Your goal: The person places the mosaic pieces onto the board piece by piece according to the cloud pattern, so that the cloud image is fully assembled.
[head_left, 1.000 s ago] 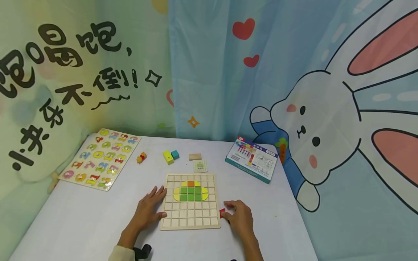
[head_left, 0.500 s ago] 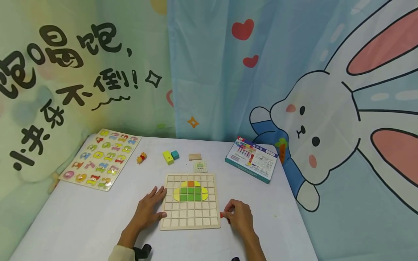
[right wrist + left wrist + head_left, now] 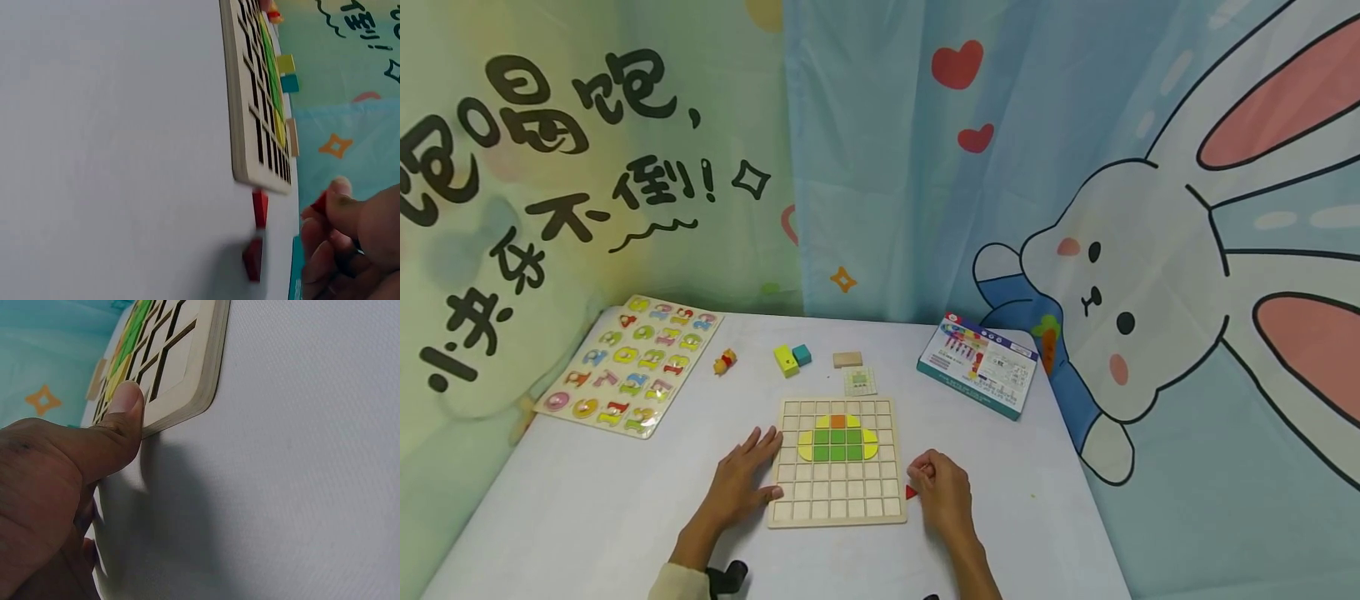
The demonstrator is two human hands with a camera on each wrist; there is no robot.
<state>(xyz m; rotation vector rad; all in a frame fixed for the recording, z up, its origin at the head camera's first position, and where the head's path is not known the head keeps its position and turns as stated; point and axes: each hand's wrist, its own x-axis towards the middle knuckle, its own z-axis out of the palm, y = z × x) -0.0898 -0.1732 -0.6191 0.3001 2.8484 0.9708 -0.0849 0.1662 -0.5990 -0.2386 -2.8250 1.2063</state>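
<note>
A wooden grid board (image 3: 838, 512) lies on the white table. Green, yellow and orange tiles (image 3: 838, 446) fill some of its upper squares. My left hand (image 3: 739, 479) rests along the board's left edge with fingers extended. Its thumb (image 3: 125, 403) touches the rim in the left wrist view. Beyond the right edge, my right hand (image 3: 943, 492) pinches a small red tile (image 3: 320, 203) between thumb and fingertip, raised off the table. Two more red tiles lie on the table near the board's corner in the right wrist view: one close to the rim (image 3: 260, 207), another in the hand's shadow (image 3: 253, 257).
Behind the board are a small pattern card (image 3: 861, 382), a thin wooden block (image 3: 847, 359), and yellow (image 3: 786, 361) and teal (image 3: 802, 356) blocks. A number puzzle board (image 3: 625, 367) and a little toy figure (image 3: 725, 362) lie left; a game box (image 3: 977, 367) sits back right.
The right hand has lifted from the red tiles beside the board and moved slightly up and away, carrying one between its fingertips. The left hand has stayed in place.
</note>
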